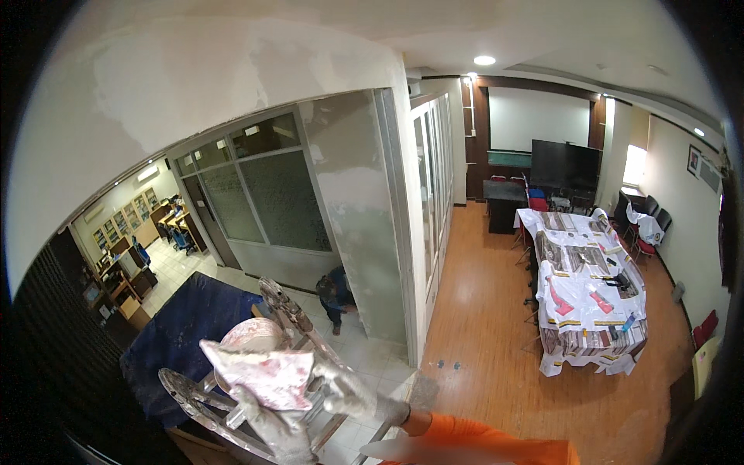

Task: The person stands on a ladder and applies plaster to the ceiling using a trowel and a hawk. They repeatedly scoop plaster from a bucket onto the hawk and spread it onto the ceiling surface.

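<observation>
My left hand, in a pale dirty work glove, is closed on the lower edge of a flat, stiff-looking piece smeared white and pink. Beside its right edge is my right hand, gloved too, its fingers bent; what they hold cannot be made out. An orange sleeve covers the right arm. Behind the smeared piece stands a round tub-like thing, stained pink and white, partly hidden. Both hands are over the top of a paint-spattered stepladder. A blurred grey shape crosses the sleeve.
A patchy plastered wall rises ahead, above a framed opening. Below, a person crouches near a partition. Dark blue sheeting lies left of the ladder. On the right, a long table carries printed sheets over the wooden floor.
</observation>
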The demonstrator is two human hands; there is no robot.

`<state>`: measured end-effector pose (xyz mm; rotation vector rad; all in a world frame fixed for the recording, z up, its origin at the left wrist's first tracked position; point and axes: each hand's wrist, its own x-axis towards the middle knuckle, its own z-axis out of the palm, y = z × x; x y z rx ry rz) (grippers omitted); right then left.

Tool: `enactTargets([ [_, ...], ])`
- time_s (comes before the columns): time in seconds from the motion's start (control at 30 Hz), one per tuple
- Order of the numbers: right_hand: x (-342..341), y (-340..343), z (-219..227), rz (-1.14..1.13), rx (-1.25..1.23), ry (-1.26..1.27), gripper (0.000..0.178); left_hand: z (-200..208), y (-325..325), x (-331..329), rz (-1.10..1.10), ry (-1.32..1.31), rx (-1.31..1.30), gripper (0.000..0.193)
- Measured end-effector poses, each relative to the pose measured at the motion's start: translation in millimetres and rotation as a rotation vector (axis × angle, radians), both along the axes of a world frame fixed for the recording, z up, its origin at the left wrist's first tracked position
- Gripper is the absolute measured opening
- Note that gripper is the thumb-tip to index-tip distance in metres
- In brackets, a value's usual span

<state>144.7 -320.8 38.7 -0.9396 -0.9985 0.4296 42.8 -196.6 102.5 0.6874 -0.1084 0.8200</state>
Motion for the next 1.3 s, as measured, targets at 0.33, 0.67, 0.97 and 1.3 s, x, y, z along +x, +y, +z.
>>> enactTargets([
  [0.33, -22.3, -27.1, -13.7, -0.482, 0.166, 0.576, 0.026, -9.1, -88.4, 34.3, -0.286, 0.372, 0.032, 0.03],
  [0.67, -7.0, -62.1, -55.6, -0.864, -0.113, 0.182, 0.027, -122.0, -91.7, 59.9, -0.039, 0.513, 0.508, 0.022],
  [0.97, 35.0, -111.9, -96.3, -0.644, 0.593, 0.531, 0.036, -85.9, -87.9, 72.3, -0.434, 0.715, 0.638, 0.031],
  [1.3, 90.7, -191.1, -101.6, -0.757, 0.643, 0.598, 0.042, -119.3, -25.1, 125.9, 0.706, 0.578, 1.155, 0.073],
])
